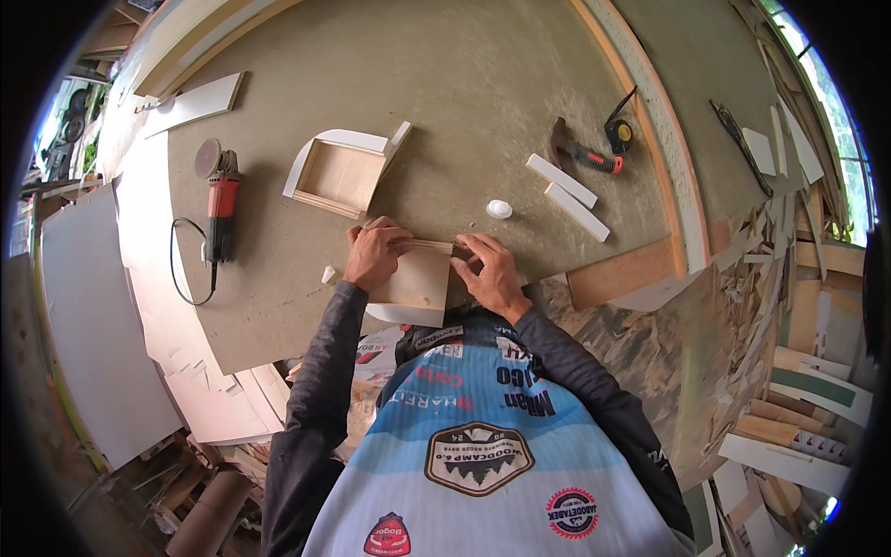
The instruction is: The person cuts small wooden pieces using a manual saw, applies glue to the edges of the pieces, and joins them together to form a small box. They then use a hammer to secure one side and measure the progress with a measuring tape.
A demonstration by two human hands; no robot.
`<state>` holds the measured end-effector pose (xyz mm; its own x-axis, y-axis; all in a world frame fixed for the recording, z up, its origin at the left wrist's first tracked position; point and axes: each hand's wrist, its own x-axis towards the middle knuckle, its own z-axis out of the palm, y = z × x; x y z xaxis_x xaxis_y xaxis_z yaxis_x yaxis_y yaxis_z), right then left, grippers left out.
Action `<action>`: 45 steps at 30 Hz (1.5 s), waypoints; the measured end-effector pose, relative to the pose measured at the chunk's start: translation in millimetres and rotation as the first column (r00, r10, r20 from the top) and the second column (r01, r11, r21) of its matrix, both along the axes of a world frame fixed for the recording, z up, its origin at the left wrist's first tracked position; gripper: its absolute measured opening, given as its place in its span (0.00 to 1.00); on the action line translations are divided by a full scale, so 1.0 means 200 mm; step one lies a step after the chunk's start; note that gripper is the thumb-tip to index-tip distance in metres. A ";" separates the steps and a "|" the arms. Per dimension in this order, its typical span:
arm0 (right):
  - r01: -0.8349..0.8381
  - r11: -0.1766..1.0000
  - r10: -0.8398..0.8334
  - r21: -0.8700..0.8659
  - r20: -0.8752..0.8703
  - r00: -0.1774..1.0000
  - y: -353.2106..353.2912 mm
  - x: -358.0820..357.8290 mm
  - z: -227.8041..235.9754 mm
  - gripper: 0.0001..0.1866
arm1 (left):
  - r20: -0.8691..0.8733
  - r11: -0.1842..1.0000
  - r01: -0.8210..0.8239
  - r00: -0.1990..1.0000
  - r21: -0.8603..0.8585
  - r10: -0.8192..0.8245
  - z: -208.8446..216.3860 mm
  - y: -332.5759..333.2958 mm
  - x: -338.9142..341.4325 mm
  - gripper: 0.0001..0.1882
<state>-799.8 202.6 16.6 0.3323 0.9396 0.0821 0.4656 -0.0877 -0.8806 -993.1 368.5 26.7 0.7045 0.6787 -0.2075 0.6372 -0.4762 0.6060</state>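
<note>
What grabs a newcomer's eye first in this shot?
Dead centre, the left hand and right hand press on the far edge of a small plywood panel at the near edge of the workbench. Just beyond sits an open wooden box frame; to its left lies a red angle grinder, and to the right a hammer, a yellow tape measure and two white strips.

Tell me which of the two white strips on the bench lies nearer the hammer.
The upper white strip, just below the hammer. The lower white strip lies beside it, farther from the hammer and closer to the bench edge.
</note>
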 end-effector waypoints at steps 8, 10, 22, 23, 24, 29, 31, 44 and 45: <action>0.320 0.942 -0.334 -0.100 -0.200 0.921 -0.17 0.24 0.08 0.08 | -0.052 0.998 0.048 0.998 0.046 -0.045 0.00 0.02 0.00 0.11; 0.306 0.949 -0.313 -0.072 -0.149 0.938 -0.16 0.33 0.01 0.14 | -0.029 0.996 0.054 0.998 0.073 -0.052 0.00 0.00 -0.01 0.12; -0.100 0.990 0.109 -0.101 0.085 0.990 0.11 0.54 0.00 0.25 | 0.029 0.956 -0.001 1.000 0.294 -0.008 0.07 -0.10 -0.04 0.15; -0.106 0.991 0.113 -0.081 0.097 0.989 0.12 0.54 -0.02 0.24 | 0.034 0.959 -0.007 0.999 0.283 -0.003 0.07 -0.10 -0.04 0.15; -0.111 0.992 0.117 -0.061 0.109 0.987 0.12 0.54 -0.05 0.23 | 0.039 0.962 -0.012 0.999 0.272 0.002 0.08 -0.10 -0.04 0.15; -0.234 0.972 0.231 -0.008 0.196 0.953 0.22 0.50 0.03 0.19 | 0.069 0.955 0.008 0.997 0.295 -0.030 0.04 -0.12 -0.08 0.15; -0.281 0.956 0.290 -0.085 0.129 0.948 0.29 0.47 0.09 0.17 | 0.075 0.954 0.013 0.996 0.298 -0.037 0.03 -0.12 -0.09 0.15; -0.649 0.739 0.663 -0.180 0.359 0.657 0.67 0.21 0.00 0.13 | 0.122 0.920 -0.012 0.992 0.391 -0.038 -0.02 -0.13 -0.12 0.11; -0.659 0.735 0.663 -0.161 0.374 0.648 0.68 0.19 0.00 0.11 | 0.125 0.919 -0.013 0.991 0.394 -0.039 -0.02 -0.13 -0.12 0.11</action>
